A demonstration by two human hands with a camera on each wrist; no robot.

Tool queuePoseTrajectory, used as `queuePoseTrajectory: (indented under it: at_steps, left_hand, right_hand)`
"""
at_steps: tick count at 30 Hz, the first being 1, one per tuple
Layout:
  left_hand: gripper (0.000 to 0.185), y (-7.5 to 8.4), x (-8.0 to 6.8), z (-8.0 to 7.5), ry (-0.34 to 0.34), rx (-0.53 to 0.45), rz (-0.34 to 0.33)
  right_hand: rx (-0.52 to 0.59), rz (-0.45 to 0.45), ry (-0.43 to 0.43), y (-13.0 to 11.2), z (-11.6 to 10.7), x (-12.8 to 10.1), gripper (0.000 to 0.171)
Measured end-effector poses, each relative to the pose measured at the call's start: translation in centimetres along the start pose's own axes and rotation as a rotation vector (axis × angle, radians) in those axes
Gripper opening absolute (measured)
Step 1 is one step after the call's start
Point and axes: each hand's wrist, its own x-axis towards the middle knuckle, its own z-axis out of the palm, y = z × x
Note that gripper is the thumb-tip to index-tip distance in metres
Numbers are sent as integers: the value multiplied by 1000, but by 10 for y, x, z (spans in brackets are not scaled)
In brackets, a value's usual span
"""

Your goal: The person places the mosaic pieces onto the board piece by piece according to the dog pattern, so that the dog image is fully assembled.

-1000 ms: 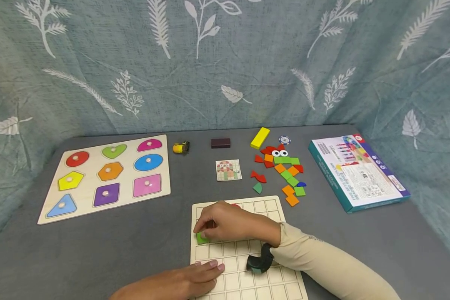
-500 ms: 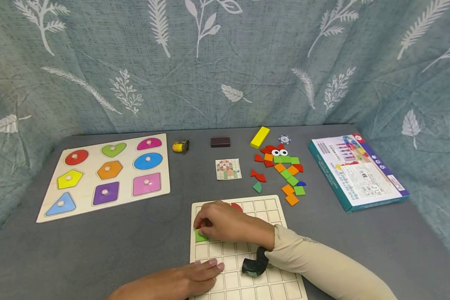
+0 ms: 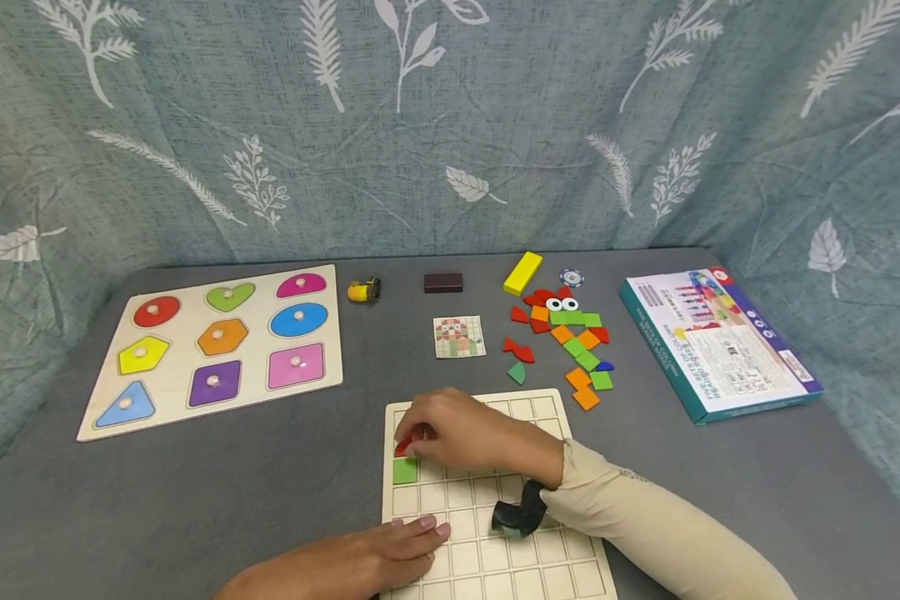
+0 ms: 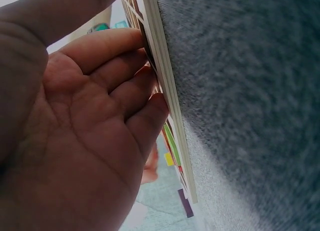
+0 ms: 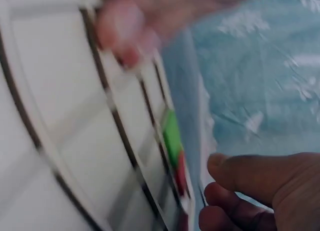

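A pale wooden grid board [image 3: 537, 412] lies at the table's near edge. A green square [image 3: 404, 471] sits in its left column, with a small red piece [image 3: 402, 448] just above it. My right hand [image 3: 414, 435] is curled over the board's upper left, its fingertips pinching the red piece. The blurred right wrist view shows the green square [image 5: 171, 132] and the red piece [image 5: 180, 177] side by side by the board's edge. Flat on the board's near left corner rests my left hand [image 3: 429, 528]; its fingers [image 4: 125, 86] press against the board [image 4: 167, 116].
Loose coloured pieces [image 3: 570, 342] lie behind the board, beside a pattern card [image 3: 459, 337]. A shape puzzle [image 3: 330, 379] lies at the left and a teal box [image 3: 720, 346] at the right. A yellow block [image 3: 522, 273], dark block [image 3: 442, 283] and small yellow toy [image 3: 363, 291] line the back.
My right hand has moved up the board's left column, uncovering the green square. The red piece now shows under its fingertips. The left hand has stayed put.
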Motion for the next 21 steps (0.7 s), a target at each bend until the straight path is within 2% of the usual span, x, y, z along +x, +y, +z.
queuePoseTrajectory:
  at_steps: [4,8,13,21]
  left_hand:
    - [66,1,1,-1,-3,-10,-14]
    - [68,3,1,0,-11,-47,-45]
    - [69,4,0,0,-6,-46,-47]
    - [69,6,0,-1,12,-73,-68]
  right_hand:
    - [-9,60,85,17,-17,-6,12]
    - [-17,168,128,35,-31,-14,15]
    - [-39,296,187,60,-44,-25,19]
    - [-89,439,224,98,-74,-47,24]
